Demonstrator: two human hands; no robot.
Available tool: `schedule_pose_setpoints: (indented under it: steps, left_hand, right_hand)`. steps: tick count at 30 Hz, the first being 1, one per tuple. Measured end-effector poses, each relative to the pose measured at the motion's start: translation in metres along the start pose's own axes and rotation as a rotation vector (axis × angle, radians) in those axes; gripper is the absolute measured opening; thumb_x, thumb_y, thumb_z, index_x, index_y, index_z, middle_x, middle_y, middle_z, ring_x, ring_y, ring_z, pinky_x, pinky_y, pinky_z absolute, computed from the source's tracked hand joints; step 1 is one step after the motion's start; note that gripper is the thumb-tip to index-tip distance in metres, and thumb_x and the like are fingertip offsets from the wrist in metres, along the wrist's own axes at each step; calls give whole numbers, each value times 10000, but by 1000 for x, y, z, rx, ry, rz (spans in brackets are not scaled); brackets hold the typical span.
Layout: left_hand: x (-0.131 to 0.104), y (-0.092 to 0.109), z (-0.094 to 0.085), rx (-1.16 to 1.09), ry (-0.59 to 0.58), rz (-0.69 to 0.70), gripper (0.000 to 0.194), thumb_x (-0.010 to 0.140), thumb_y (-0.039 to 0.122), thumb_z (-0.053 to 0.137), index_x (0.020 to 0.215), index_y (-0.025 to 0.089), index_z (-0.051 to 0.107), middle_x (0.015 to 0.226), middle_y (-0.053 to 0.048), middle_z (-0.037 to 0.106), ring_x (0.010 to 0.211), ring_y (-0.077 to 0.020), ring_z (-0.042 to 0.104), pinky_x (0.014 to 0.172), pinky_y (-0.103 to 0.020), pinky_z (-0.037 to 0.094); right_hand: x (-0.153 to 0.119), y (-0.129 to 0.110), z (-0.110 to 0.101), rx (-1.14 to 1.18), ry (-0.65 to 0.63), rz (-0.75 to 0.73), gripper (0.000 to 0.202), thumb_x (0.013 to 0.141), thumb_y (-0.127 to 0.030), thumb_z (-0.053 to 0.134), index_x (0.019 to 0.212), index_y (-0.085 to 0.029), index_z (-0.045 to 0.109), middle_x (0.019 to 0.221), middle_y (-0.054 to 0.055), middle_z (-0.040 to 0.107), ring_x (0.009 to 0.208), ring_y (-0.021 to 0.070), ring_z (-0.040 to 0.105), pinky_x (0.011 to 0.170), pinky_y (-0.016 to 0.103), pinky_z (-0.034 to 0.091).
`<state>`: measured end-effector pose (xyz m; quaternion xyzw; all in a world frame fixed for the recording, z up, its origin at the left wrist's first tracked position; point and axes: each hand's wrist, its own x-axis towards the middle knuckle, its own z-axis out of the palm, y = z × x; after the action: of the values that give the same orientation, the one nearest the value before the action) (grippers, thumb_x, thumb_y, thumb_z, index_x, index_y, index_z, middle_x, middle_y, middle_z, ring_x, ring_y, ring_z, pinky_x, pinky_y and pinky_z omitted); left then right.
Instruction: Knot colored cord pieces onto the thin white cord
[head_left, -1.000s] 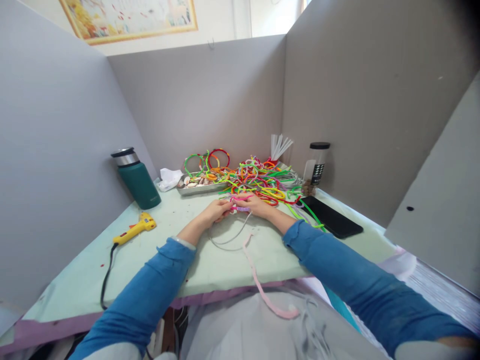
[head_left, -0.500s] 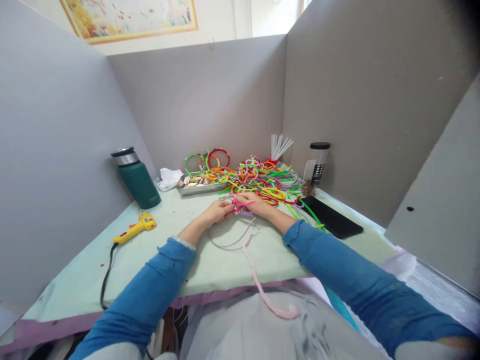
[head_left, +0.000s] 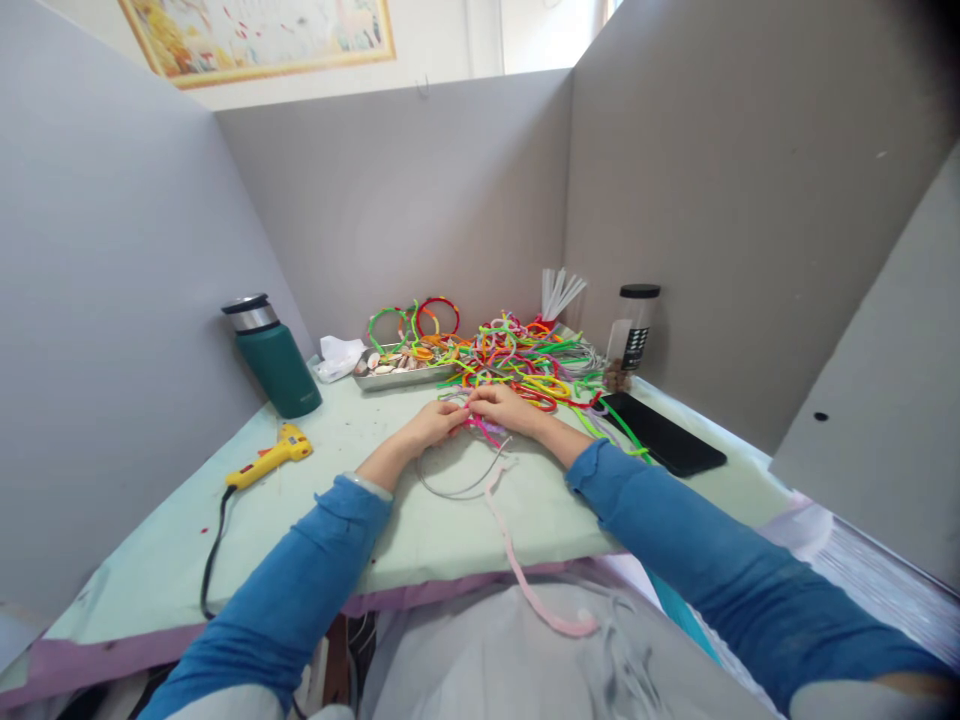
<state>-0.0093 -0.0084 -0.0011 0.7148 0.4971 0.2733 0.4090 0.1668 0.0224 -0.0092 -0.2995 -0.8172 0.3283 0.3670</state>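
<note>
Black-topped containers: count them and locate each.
2: the teal bottle at the left, behind the yellow glue gun, and the clear jar at the right, behind the black phone. No others show.

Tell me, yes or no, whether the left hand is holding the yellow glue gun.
No, the yellow glue gun lies on the table, while the left hand is at a bright pink strip.

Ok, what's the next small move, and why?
Probably the right hand should gently draw the pink strip snug while the left hand pinches it: both hands meet at the strip, and its end sticks out on the near side.
</note>
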Motion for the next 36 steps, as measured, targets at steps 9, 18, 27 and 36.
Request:
schedule_pose_setpoints:
  steps: [9,18,27,36]
  left_hand:
    - [1,-1,-1,2,5,-20,426,746,566,505,615,165,450,487,42,356,337,-36,256,344,-223,134]
    - [-2,6,1,-89,2,-51,367,740,492,554,624,162,444,480,61,327,346,-27,236,355,-212,119]
    - [0,3,-1,-257,-5,-82,269,738,387,574,654,157,465,470,74,306,334,-17,191,350,-201,83]
    - [0,5,-1,-266,54,-122,240,755,361,559,666,159,464,462,76,315,318,-20,200,338,-202,81]
  right_hand:
    - [2,4,0,-21,-8,-10,199,711,-207,488,807,-117,638,692,-4,567,592,87,435,580,208,346]
    - [1,1,0,-60,-41,-31,213,740,-220,483,822,-106,643,653,-9,541,571,80,418,542,196,326]
    - [1,1,-1,-40,-100,-70,281,757,-297,518,877,-79,648,771,42,607,669,108,479,608,220,366]
    - [0,-2,0,82,-71,-37,329,735,-381,577,876,-88,631,783,46,620,658,106,504,616,228,397]
